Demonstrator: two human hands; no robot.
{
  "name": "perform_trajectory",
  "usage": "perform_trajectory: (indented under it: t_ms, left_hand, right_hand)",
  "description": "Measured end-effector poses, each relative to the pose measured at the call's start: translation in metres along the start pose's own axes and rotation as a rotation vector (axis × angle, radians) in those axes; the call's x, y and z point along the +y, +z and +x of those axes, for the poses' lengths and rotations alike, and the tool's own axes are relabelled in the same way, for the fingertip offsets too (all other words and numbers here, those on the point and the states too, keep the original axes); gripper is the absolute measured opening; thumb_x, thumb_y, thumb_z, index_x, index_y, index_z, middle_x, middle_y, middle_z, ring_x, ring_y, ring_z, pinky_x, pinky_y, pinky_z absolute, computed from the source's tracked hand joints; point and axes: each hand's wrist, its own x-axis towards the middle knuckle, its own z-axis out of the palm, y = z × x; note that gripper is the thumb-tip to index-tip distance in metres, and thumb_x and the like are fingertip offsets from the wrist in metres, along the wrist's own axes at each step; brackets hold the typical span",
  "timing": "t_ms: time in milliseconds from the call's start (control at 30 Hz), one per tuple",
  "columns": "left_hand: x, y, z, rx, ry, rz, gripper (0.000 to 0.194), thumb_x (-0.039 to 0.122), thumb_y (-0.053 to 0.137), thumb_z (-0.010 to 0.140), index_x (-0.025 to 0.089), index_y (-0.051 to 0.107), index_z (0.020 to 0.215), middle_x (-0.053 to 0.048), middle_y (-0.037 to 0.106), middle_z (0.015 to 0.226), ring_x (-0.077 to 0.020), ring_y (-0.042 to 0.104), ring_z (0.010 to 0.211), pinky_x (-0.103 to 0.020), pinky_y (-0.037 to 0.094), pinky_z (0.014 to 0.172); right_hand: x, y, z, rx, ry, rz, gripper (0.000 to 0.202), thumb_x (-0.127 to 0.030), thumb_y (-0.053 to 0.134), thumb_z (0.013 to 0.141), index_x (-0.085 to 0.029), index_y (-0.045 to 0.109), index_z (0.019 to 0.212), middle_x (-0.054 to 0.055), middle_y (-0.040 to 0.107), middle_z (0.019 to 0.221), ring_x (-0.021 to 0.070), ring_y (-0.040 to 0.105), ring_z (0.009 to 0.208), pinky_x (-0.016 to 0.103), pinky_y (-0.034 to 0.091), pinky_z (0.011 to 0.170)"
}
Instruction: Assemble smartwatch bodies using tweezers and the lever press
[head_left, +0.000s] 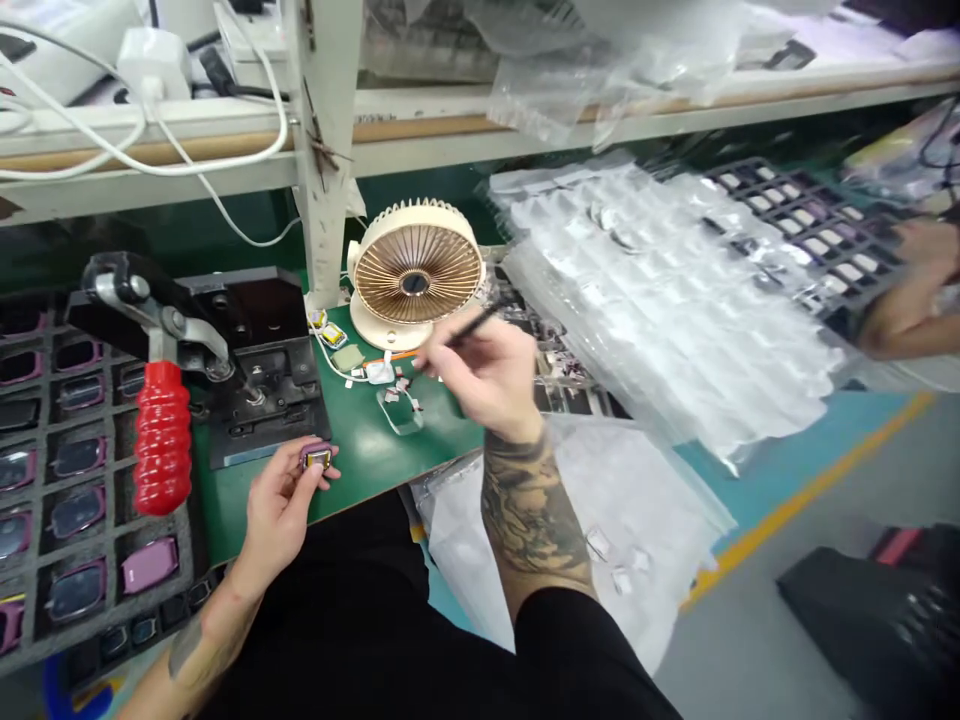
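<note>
My left hand [279,508] is closed around a small purple watch case [316,457] near the front edge of the green bench [360,480]; its inner side, with a yellow-edged part, faces up. Held between the fingers of my right hand [495,378] is a slim black tool [476,325], blurred, so its exact kind is unclear. Below and left of that hand lie small pinkish-white pieces [401,388], a clear loop-shaped strip [405,425] and a crumpled white piece [380,372]. Yellow-edged parts [332,335] rest farther back.
A cream fan [416,265] stands behind my right hand. On the left are a clamp press with a red handle [163,440] and a grey foam tray [112,530] of purple watch cases. Clear plastic trays [675,290] fill the right, near another person's arm [915,295]. A shelf [420,130] runs overhead.
</note>
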Motion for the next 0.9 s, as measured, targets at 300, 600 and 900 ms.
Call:
perform_trajectory:
  t_ms: [300,600,900]
  left_hand:
    - [0.002,-0.003,0.000,-0.006,0.006,-0.015,0.025,0.036,0.075,0.113,0.019,0.070,0.131,-0.014,0.087,0.123,-0.0230,0.087,0.096,-0.033,0.070,0.081]
    - [0.013,0.008,0.002,-0.068,0.014,0.054,0.023,0.036,0.075,0.114,0.019,0.074,0.130,-0.011,0.087,0.119,-0.0203,0.084,0.092,-0.029,0.066,0.075]
    - [0.004,0.003,-0.004,-0.061,0.069,0.040,0.022,0.032,0.078,0.111,0.018,0.075,0.129,-0.011,0.087,0.116,-0.0226,0.086,0.093,-0.032,0.068,0.076]
  right_hand:
    - [0.014,0.046,-0.018,0.166,-0.295,-0.433,0.028,-0.020,0.072,0.109,-0.028,0.081,0.135,0.006,0.085,0.118,0.0210,0.082,0.105,0.040,0.069,0.094]
    - [0.035,0.048,-0.132,-0.355,-0.294,-0.917,0.025,-0.016,0.060,0.115,-0.021,0.077,0.134,0.007,0.084,0.117,0.0198,0.073,0.104,0.037,0.056,0.084]
    - [-0.004,-0.088,-0.106,0.053,0.226,-1.190,0.032,-0.023,0.051,0.118,-0.020,0.081,0.129,0.013,0.083,0.124,0.0254,0.075,0.112,0.040,0.058,0.096]
